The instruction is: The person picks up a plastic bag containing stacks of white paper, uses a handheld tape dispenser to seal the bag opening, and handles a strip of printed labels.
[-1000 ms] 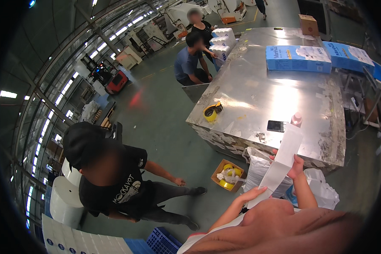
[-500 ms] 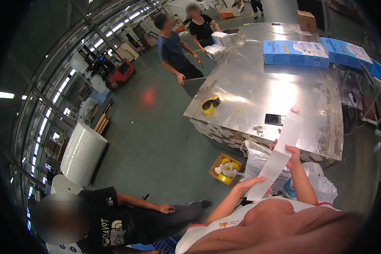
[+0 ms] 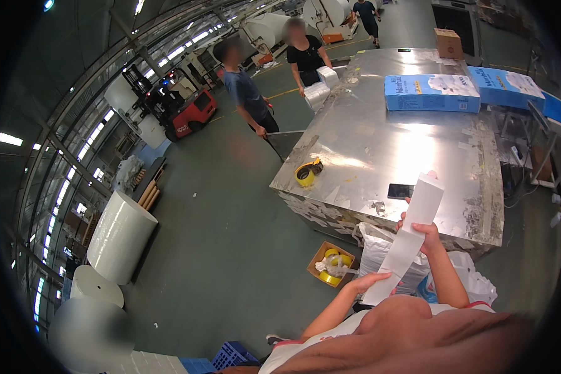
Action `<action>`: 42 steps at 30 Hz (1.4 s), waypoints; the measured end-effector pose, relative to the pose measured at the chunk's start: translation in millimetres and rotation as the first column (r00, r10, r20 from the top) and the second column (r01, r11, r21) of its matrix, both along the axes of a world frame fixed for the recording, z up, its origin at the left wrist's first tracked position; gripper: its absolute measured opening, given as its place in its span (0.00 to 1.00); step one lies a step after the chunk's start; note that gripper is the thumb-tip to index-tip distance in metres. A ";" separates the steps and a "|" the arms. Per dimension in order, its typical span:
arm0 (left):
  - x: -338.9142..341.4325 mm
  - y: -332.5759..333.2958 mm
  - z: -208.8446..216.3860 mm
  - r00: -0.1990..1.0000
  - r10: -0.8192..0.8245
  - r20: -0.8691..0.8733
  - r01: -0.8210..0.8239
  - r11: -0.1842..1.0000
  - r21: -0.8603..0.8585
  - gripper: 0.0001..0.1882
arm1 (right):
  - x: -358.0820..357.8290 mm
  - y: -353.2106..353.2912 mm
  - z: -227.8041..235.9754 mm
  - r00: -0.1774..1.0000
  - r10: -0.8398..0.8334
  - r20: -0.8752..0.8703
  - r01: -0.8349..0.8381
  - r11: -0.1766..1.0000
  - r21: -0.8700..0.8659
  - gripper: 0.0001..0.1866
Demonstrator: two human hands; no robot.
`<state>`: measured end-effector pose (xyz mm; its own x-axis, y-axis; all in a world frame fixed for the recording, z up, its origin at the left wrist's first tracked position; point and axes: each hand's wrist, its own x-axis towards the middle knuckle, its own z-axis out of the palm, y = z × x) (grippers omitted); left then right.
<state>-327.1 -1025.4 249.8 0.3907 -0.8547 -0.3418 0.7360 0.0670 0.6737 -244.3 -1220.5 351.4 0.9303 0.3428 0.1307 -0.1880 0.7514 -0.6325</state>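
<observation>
A long white paper strip (image 3: 410, 244), creased across the middle, slants up and right in front of me. My left hand (image 3: 369, 284) pinches its lower end, thumb on top. My right hand (image 3: 426, 237) grips its right edge near the crease, with fingertips also showing past the left edge. The strip's far end reaches over the metal-topped table (image 3: 355, 149). A small pinkish thing, mostly hidden, peeks out behind that end. Beside the strip lies a black phone (image 3: 400, 191). A yellow tape dispenser (image 3: 308, 172) sits at the table's left corner.
Blue packages (image 3: 432, 93) and a brown carton (image 3: 449, 44) stand on the far side. Under the near edge are a box of tape rolls (image 3: 331, 264) and white plastic bags (image 3: 379, 249). Two people stand beyond the table's left edge. A red forklift (image 3: 192, 113) and large white rolls (image 3: 122, 237) are at left.
The person in the black T-shirt at lower left has mostly left view, uncovering a blue crate. The forklift appears further right. A distant walker has come nearer. Both my hands keep hold of the strip.
</observation>
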 end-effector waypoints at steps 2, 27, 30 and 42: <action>10.2 -1.4 6.7 0.999 0.035 0.037 -0.036 0.999 0.013 0.27 | 9.2 -2.0 6.5 1.000 0.007 0.010 -0.007 1.000 -0.022 0.43; 2.1 3.5 20.2 0.960 0.123 0.254 -0.198 0.934 0.296 0.18 | 35.1 -32.5 12.1 0.978 -0.181 0.102 0.207 0.887 -0.414 0.31; 1.3 4.3 31.9 0.939 0.112 0.324 -0.239 0.891 0.385 0.17 | 42.2 -38.8 11.6 0.936 -0.299 0.184 0.350 0.761 -0.546 0.33; -3.7 11.8 35.7 0.851 0.000 0.524 -0.286 0.839 0.463 0.19 | 38.1 -72.2 37.4 0.793 -0.304 0.528 0.601 0.536 -0.593 0.23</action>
